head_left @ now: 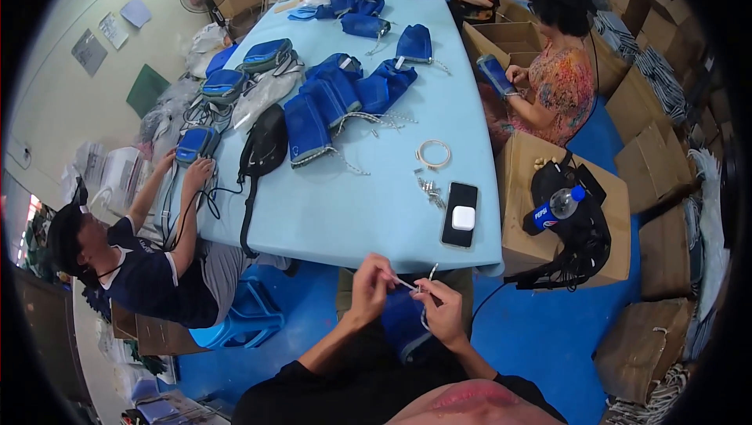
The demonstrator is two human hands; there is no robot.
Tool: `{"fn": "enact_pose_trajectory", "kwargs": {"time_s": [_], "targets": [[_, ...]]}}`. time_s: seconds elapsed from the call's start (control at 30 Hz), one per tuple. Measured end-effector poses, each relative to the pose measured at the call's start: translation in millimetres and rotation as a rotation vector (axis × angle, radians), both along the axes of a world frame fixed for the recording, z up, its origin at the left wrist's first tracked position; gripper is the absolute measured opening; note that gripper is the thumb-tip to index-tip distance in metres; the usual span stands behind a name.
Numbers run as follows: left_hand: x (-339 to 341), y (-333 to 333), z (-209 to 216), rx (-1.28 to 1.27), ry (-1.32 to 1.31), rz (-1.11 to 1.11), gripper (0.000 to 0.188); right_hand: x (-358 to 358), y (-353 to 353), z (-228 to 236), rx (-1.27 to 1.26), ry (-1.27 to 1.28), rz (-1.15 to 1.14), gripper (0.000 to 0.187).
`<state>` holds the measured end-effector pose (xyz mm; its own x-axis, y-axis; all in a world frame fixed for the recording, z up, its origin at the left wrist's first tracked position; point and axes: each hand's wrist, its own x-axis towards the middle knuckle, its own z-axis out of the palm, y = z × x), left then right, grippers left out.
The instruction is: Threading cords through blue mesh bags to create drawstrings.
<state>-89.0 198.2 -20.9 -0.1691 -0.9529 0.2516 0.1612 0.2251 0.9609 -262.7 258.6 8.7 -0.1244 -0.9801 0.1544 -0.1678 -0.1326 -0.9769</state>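
Just past the table's near edge, my left hand [371, 287] pinches a thin white cord [403, 283]. Its other stretch is in the closed fingers of my right hand [440, 309], and a short end sticks up above them. Below and between the hands, a blue fabric drawstring pouch [402, 323] rests at my lap, partly hidden by my right hand. Whether a small fitting sits on the cord inside the right fingers is too small to tell.
On the light blue table [352, 221] lie a phone [460, 225] with a white case on it, small metal pieces [430, 189], a cord ring [433, 154], blue pouches [321, 112] and a black bag [265, 141]. Co-workers sit left and right. A carton [513, 182] holds a bottle [562, 204].
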Motion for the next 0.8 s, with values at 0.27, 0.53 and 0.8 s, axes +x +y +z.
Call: {"fn": "enact_pose_trajectory", "kwargs": {"time_s": [0.27,0.53,0.8], "targets": [[1,3,23,0.099,0.158,-0.087,0.018,5,-3,20,0.045,0.053,0.053,0.019],[-2,8,39,0.095,0.151,-0.031,0.015,4,-6,21,0.041,-0.011,0.044,0.023],[6,-16,71,0.062,0.305,0.233,0.024,11,7,18,0.102,-0.089,0.146,0.019]]}}
